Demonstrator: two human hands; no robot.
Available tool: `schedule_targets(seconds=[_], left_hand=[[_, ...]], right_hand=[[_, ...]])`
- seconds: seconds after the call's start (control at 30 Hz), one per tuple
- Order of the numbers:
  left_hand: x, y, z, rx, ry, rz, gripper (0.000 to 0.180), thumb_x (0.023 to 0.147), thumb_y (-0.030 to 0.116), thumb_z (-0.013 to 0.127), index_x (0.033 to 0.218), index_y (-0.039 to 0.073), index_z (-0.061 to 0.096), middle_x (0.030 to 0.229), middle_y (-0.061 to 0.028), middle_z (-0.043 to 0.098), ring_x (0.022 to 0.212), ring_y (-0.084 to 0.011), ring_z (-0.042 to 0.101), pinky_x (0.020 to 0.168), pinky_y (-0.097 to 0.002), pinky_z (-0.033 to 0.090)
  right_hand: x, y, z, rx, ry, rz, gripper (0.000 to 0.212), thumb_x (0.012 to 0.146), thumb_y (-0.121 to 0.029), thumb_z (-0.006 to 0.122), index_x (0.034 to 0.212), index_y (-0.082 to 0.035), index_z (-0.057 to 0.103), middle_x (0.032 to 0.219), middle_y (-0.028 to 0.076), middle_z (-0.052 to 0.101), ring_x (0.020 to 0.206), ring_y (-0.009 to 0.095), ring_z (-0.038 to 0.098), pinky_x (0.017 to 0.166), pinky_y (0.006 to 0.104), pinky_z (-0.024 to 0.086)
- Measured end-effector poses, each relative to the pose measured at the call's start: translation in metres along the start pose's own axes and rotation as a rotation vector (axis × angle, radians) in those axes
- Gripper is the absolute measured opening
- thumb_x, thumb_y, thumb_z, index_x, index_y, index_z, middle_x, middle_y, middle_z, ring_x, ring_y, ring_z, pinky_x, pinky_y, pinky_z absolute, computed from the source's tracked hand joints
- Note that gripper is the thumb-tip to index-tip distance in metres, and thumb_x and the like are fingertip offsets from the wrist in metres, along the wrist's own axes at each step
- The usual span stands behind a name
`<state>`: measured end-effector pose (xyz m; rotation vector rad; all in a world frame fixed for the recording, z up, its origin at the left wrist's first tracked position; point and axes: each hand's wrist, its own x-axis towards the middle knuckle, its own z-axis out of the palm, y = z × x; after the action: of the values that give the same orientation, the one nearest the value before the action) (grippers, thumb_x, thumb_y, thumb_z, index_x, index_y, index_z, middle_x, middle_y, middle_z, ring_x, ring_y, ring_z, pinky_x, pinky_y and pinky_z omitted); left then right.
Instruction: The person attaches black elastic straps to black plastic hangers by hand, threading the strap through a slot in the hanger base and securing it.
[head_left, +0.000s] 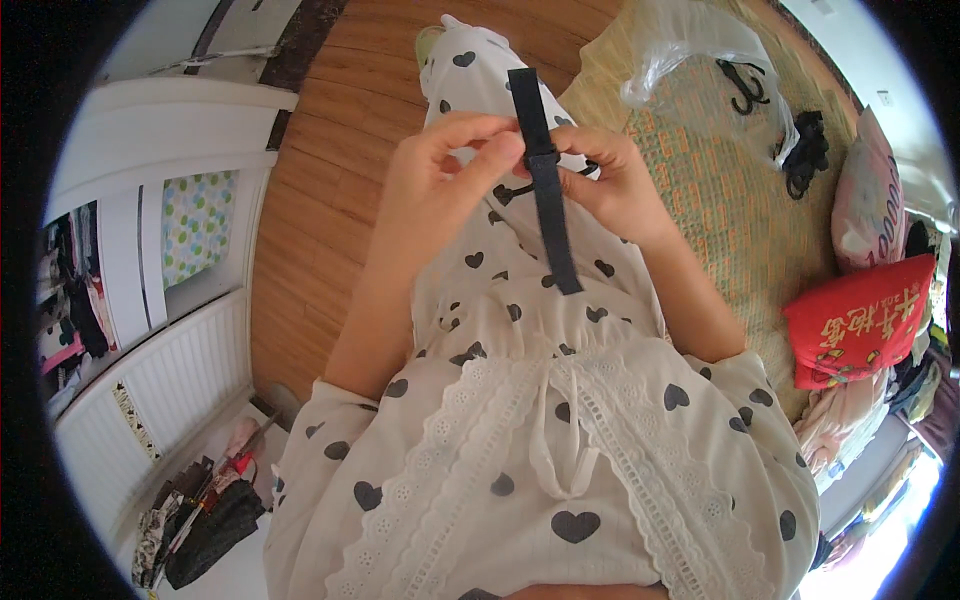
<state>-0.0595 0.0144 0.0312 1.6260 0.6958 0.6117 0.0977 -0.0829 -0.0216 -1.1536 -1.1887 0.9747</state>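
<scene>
Head view: a black strap (553, 215) is suspended between the hands above the lap of a heart-printed garment (576, 526). Its long axis runs away from the body, far end leaning slightly left, near end hanging free toward the waist. The left hand (445, 165) pinches its left edge, thumb against forefinger; the right hand (612, 187) grips from the right beside a small black slider (541, 159). Neither hand is clearly nearer. A clear plastic bag (690, 52) lies toward the far edge of the woven cover (700, 225), right of both hands.
</scene>
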Motion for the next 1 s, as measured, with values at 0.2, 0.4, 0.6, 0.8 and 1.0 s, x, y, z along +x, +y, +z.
schedule_targets(seconds=[0.2, 0.4, 0.6, 0.8, 1.0], left_hand=[[0.010, -0.028, 0.002, -0.239, -0.090, -0.280, 0.021, 0.088, 0.016, 0.060, 0.094, -0.002, 0.067, 0.085, -0.0049, 0.066, 0.078, -0.0102, 0.061, 0.074, -0.0223, 0.046], [0.009, -0.039, 0.006, -0.377, -0.011, -0.333, 0.019, 0.088, 0.018, 0.061, 0.090, -0.001, 0.067, 0.084, -0.0044, 0.066, 0.073, -0.0089, 0.060, 0.067, -0.0210, 0.046], [0.004, -0.032, 0.020, -0.491, 0.100, -0.339, 0.018, 0.089, 0.018, 0.060, 0.085, 0.002, 0.066, 0.081, -0.0023, 0.065, 0.069, -0.0061, 0.058, 0.064, -0.0202, 0.044], [0.002, -0.040, 0.032, -0.581, 0.229, -0.323, 0.020, 0.089, 0.018, 0.059, 0.084, 0.000, 0.066, 0.082, -0.0059, 0.067, 0.070, -0.0080, 0.060, 0.065, -0.0213, 0.049], [0.004, -0.042, 0.031, -0.536, 0.196, -0.342, 0.022, 0.089, 0.019, 0.060, 0.082, 0.000, 0.066, 0.075, -0.0034, 0.065, 0.060, -0.0048, 0.053, 0.055, -0.0185, 0.042]], right_hand=[[0.001, 0.009, 0.014, -0.106, 0.045, -0.010, 0.021, 0.079, 0.002, 0.061, 0.099, 0.002, 0.063, 0.081, 0.011, 0.064, 0.076, 0.016, 0.060, 0.067, 0.0293, 0.048], [0.001, 0.020, 0.020, -0.177, 0.134, -0.048, 0.022, 0.077, 0.001, 0.062, 0.098, 0.001, 0.064, 0.071, 0.013, 0.060, 0.064, 0.021, 0.056, 0.060, 0.0319, 0.045], [0.002, 0.031, 0.025, -0.193, 0.223, -0.118, 0.024, 0.073, 0.000, 0.064, 0.097, 0.000, 0.065, 0.066, 0.012, 0.059, 0.062, 0.022, 0.054, 0.059, 0.0324, 0.044], [0.002, 0.037, 0.027, -0.199, 0.273, -0.164, 0.021, 0.071, 0.001, 0.064, 0.091, 0.000, 0.066, 0.067, 0.012, 0.060, 0.059, 0.024, 0.052, 0.058, 0.0330, 0.044], [-0.001, 0.036, 0.025, -0.257, 0.245, -0.175, 0.018, 0.068, 0.001, 0.064, 0.086, -0.001, 0.066, 0.065, 0.010, 0.058, 0.056, 0.024, 0.048, 0.057, 0.0338, 0.042]])
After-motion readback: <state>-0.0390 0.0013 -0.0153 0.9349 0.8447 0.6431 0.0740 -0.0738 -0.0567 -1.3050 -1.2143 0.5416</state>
